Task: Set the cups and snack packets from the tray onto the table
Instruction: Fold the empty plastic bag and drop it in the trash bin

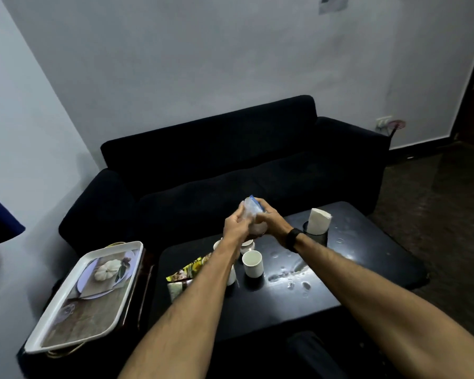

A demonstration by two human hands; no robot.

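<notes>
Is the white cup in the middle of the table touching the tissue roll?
Apart. The head view shows the white cup standing near the middle of the black table, with bare shiny tabletop between it and the tissue roll farther back.

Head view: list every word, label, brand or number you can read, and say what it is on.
None is legible.
Yellow snack packet on the table: printing too blurred to read.
Clear packet held in left hand and right hand: no readable text.
Tray: a picture only, no words.
</notes>
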